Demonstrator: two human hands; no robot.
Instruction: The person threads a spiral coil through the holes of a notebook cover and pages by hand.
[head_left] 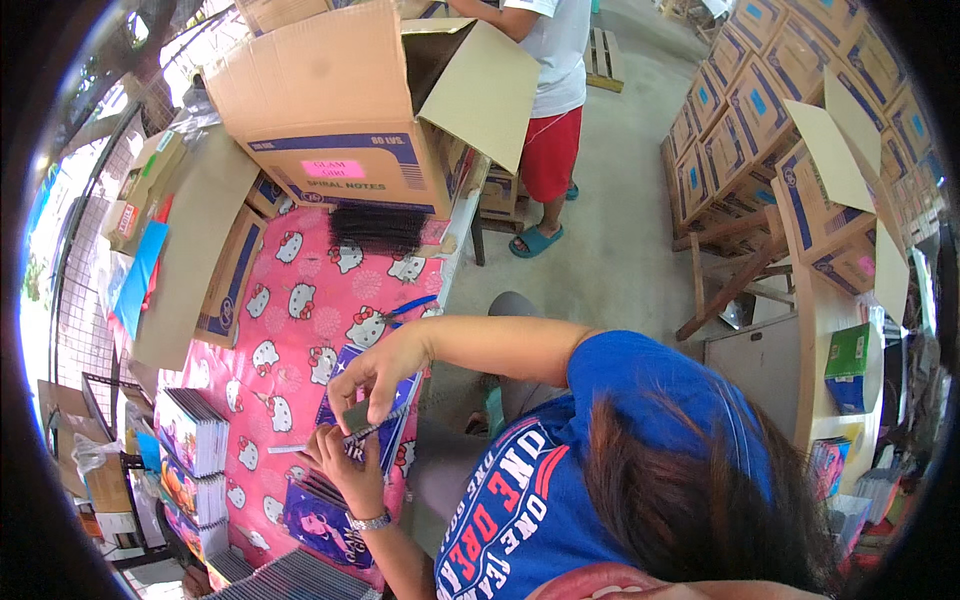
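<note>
A purple-blue spiral notebook [404,391] lies under my two hands on the pink cartoon-print table cover [300,375]. My right hand [380,368] comes over from above, its thumb and fingers pinching a small dark grey-green flat piece [358,417] at the notebook's black spiral. Below it my left hand [345,462], a metal watch on its wrist, has its fingers curled on the notebook's edge. A thin white strip [287,449] sticks out beside these fingertips. Close to the left wrist is a stack of purple notebooks [318,520] with a figure on the cover.
Piled notebooks [195,440] stand at the table's left. A bundle of black spirals [378,229] lies before an open carton [340,150]. Blue-handled scissors [408,308] rest near the table edge. Another person [555,100] stands beyond; stacked cartons [755,110] fill the far right.
</note>
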